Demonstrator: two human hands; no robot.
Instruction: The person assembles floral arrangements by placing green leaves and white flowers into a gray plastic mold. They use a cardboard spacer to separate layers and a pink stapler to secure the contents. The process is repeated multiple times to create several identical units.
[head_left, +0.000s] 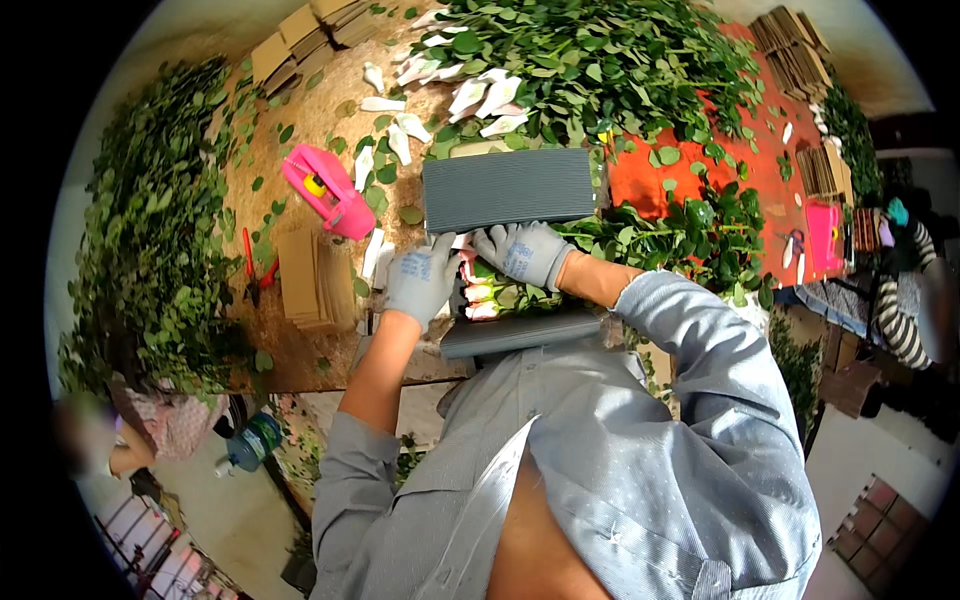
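Between two dark gray ridged boards, a far one (508, 190) and a near one (520, 335), lie pink-and-white roses (481, 300). Their heads point left, and the right gloved hand (521, 253) covers some of their leaves and stems. Its fingers bend at the far board's edge. Left of it, the left gloved hand (420, 278) is beside the flowers. I cannot tell if either hand pinches something; the fingertips are hard to see. The blue shirt (590, 440) hides part of the table's (330, 130) near edge. On the left are a pink tape dispenser (330, 192) and red-handled clippers (249, 252), their blades hard to make out. Far right, darkness cuts off someone in a striped sleeve (890, 320).
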